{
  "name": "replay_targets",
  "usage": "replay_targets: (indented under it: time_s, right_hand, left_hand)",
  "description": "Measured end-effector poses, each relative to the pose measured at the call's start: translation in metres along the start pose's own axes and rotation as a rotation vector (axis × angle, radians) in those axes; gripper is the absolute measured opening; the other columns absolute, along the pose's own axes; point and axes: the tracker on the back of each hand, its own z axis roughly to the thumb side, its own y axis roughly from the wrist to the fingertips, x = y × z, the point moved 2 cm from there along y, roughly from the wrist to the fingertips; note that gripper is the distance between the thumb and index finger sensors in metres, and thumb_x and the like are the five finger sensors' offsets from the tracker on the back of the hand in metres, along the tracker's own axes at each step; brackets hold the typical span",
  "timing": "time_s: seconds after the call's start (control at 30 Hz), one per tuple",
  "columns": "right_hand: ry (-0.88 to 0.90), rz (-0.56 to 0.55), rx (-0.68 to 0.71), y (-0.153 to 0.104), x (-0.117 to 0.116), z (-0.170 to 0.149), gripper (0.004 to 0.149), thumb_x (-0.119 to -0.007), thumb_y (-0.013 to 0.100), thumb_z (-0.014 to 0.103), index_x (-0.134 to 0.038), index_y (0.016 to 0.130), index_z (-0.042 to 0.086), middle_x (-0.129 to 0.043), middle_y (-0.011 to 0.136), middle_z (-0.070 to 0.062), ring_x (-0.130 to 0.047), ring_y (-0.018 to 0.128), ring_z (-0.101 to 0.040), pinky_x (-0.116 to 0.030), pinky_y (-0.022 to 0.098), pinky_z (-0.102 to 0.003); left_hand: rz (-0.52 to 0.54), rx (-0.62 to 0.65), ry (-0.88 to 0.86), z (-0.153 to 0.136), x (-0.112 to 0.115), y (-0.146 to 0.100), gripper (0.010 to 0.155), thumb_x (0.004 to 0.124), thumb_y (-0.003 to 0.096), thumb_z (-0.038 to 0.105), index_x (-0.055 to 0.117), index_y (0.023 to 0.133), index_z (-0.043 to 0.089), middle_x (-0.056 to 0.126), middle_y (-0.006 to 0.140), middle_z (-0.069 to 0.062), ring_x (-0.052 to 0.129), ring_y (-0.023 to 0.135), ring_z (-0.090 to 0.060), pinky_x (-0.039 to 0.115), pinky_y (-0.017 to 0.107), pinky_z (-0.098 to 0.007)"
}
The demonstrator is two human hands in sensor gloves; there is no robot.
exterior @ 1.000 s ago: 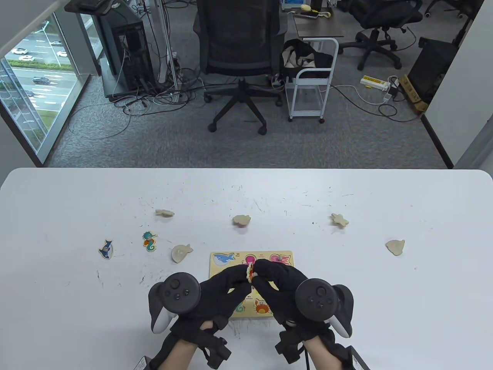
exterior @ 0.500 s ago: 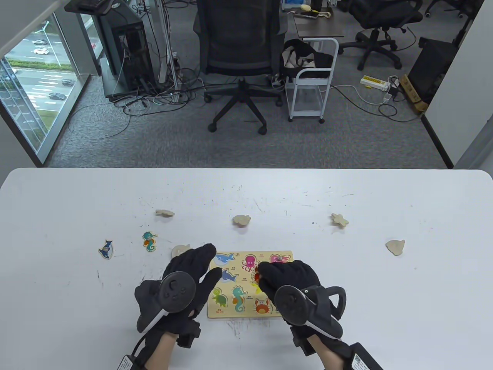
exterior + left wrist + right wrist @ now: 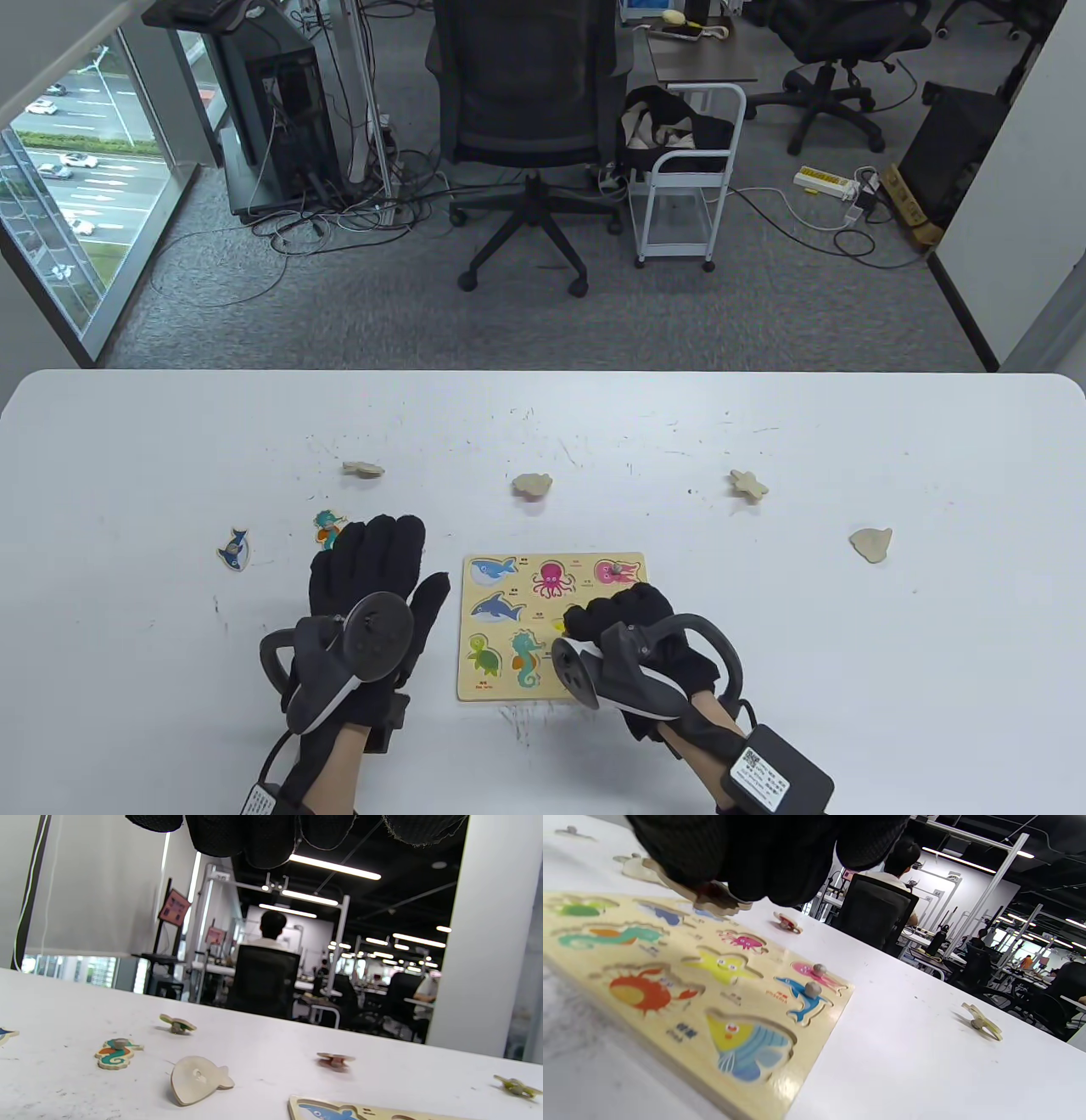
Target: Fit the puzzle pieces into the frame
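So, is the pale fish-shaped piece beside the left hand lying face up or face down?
Face down. The left wrist view shows the fish-shaped piece with its bare wood side up, propped at a tilt, while the seahorse piece shows paint.

Loose pieces (image 3: 532,485) lie behind and beside the frame (image 3: 501,624) on the table (image 3: 848,679)

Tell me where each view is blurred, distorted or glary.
Table view: sharp, with wide-angle bowing of the table edge. Left wrist view: tilted, gloved fingers dark and soft, ceiling lights glaring. Right wrist view: puzzle frame blurred at its near edge, fingers out of focus.
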Motion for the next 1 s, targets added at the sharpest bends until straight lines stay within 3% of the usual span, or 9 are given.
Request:
replay_targets:
  time_s: [0.33,1.0]
  right_hand:
    - [-0.037,0.065,0.066,-0.003,-0.031,0.015,0.045,-0.086,0.041,0.050,-0.080,0.085,0.040,-0.094,0.081,0.014,-0.097,0.072,-0.011,-0.074,0.069,-0.045]
    - [-0.058,0.062,0.082,0.001,-0.038,0.027,0.046,-0.086,0.041,0.050,-0.079,0.085,0.040,-0.093,0.081,0.014,-0.097,0.073,-0.011,-0.074,0.069,-0.045]
  left_hand:
    - [0.009,-0.001,-0.016,-0.002,-0.001,0.000,0.071,0.064,0.0525,0.066,0.053,0.116,0.036,0.066,0.123,-0.003,0.060,0.114,-0.036,0.053,0.083,-0.061]
    - [0.010,0.001,-0.015,-0.001,-0.002,0.000,0.070,0.064,0.0525,0.066,0.055,0.115,0.036,0.070,0.121,-0.002,0.064,0.113,-0.035,0.055,0.083,-0.061]
